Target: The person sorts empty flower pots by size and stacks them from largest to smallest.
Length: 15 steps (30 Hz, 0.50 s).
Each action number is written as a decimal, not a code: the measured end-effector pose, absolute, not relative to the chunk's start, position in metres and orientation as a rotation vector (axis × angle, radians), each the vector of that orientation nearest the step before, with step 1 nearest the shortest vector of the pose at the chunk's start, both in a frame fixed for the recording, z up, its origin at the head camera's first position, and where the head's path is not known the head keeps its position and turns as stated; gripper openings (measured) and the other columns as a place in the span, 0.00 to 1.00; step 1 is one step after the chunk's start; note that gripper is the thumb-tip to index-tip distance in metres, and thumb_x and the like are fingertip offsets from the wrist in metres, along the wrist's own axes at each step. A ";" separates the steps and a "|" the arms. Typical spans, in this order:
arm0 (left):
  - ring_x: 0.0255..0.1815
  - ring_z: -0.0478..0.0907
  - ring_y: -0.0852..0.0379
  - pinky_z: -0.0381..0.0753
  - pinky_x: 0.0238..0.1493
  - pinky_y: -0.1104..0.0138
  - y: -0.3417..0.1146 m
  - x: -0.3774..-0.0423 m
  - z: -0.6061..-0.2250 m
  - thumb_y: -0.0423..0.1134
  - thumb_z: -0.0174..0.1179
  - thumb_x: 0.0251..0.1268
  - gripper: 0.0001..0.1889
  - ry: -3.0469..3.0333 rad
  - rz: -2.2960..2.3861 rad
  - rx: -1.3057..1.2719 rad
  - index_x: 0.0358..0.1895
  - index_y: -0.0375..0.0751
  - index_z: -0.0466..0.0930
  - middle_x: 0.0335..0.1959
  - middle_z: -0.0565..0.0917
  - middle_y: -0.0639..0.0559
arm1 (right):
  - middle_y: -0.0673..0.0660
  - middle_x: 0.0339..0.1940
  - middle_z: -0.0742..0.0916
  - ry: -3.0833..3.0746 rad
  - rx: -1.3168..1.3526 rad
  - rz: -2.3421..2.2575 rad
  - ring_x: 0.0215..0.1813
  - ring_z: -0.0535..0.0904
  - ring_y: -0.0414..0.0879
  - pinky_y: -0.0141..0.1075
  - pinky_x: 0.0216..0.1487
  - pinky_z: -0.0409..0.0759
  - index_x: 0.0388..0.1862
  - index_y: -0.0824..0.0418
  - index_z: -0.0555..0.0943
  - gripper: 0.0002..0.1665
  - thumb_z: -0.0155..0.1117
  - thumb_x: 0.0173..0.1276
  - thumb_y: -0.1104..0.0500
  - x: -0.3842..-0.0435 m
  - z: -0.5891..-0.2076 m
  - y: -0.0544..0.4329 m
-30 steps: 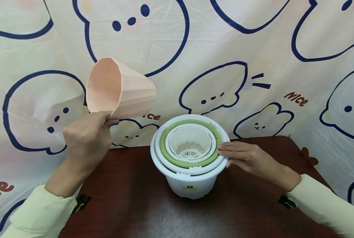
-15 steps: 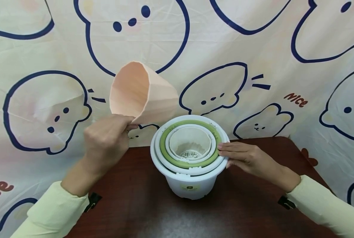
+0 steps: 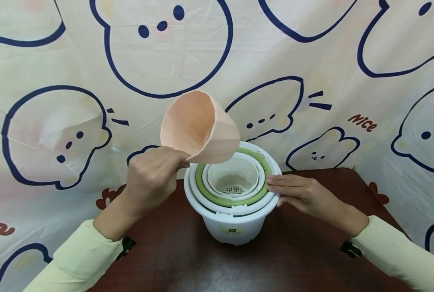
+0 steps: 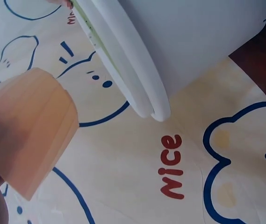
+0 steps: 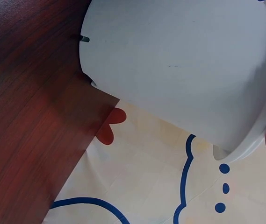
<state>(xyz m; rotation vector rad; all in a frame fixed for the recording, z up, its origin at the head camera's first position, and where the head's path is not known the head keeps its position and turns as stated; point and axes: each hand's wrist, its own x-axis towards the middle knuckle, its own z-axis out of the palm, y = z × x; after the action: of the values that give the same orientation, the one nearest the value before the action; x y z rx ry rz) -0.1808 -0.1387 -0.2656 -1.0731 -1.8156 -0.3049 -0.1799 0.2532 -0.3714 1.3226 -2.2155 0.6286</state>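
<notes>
My left hand (image 3: 152,178) pinches the rim of a pale pink plastic flower pot (image 3: 222,140), tilted on its side with its mouth toward me. Drainage holes show faintly inside it. It overlaps the back left rim of a nested stack of pots in the head view. The outermost white flower pot (image 3: 233,229) stands upright; inside it sit a green-rimmed pot (image 3: 199,178) and a small white pot (image 3: 217,174) with a perforated bottom. My right hand (image 3: 308,192) holds the stack's right side, fingers over the rims and thumb under the outer edge.
The stack stands on a dark red-brown wooden table (image 3: 187,263). Close behind the table hangs a pale cloth backdrop (image 3: 268,52) with blue cartoon outlines. Another stretch of this cloth runs along the right side.
My left hand has carried the pink flower pot right and slightly down, from beside the stack to over its back left edge. The right hand and the stack have stayed in place.
</notes>
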 end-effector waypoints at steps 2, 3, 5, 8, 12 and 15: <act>0.29 0.89 0.47 0.87 0.24 0.58 -0.137 -0.181 -0.266 0.29 0.70 0.61 0.04 -1.839 -0.306 -1.095 0.38 0.35 0.85 0.28 0.90 0.43 | 0.55 0.63 0.87 -2.217 1.322 0.630 0.69 0.81 0.45 0.24 0.73 0.69 0.63 0.57 0.84 0.25 0.71 0.68 0.54 -0.180 -0.371 0.253; 0.30 0.89 0.47 0.88 0.25 0.58 -0.135 -0.181 -0.267 0.28 0.71 0.61 0.05 -1.852 -0.302 -1.106 0.38 0.35 0.86 0.29 0.90 0.43 | 0.55 0.63 0.87 -2.221 1.321 0.630 0.69 0.81 0.45 0.24 0.73 0.69 0.63 0.57 0.84 0.25 0.70 0.68 0.54 -0.179 -0.371 0.253; 0.32 0.90 0.47 0.90 0.28 0.58 -0.133 -0.181 -0.268 0.27 0.71 0.59 0.06 -1.869 -0.297 -1.130 0.38 0.36 0.86 0.29 0.90 0.44 | 0.55 0.63 0.87 -2.231 1.316 0.629 0.69 0.81 0.45 0.24 0.72 0.69 0.63 0.57 0.84 0.25 0.71 0.68 0.54 -0.179 -0.371 0.253; 0.34 0.90 0.49 0.91 0.34 0.57 -0.129 -0.181 -0.269 0.27 0.71 0.60 0.05 -1.881 -0.290 -1.165 0.36 0.37 0.85 0.29 0.90 0.45 | 0.55 0.64 0.87 -2.260 1.300 0.632 0.69 0.80 0.45 0.23 0.72 0.69 0.63 0.56 0.84 0.25 0.72 0.67 0.55 -0.179 -0.372 0.254; 0.35 0.90 0.50 0.91 0.38 0.58 -0.125 -0.182 -0.271 0.31 0.65 0.69 0.03 -1.896 -0.261 -1.201 0.36 0.37 0.85 0.30 0.90 0.47 | 0.55 0.64 0.87 -2.298 1.278 0.636 0.70 0.80 0.44 0.23 0.72 0.69 0.63 0.55 0.84 0.26 0.74 0.64 0.57 -0.178 -0.372 0.254; 0.37 0.90 0.51 0.91 0.42 0.59 -0.123 -0.182 -0.273 0.33 0.63 0.71 0.05 -1.920 -0.228 -1.225 0.37 0.37 0.86 0.32 0.91 0.47 | 0.55 0.64 0.86 -2.307 1.275 0.638 0.70 0.80 0.44 0.23 0.72 0.69 0.63 0.55 0.84 0.27 0.75 0.63 0.58 -0.178 -0.371 0.254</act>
<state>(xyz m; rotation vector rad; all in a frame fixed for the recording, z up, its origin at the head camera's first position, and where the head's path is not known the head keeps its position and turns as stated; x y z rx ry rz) -0.1819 -0.1227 -0.2727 -1.2252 -1.9196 -0.2277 -0.1783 0.2538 -0.3710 1.2752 -2.3069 0.6384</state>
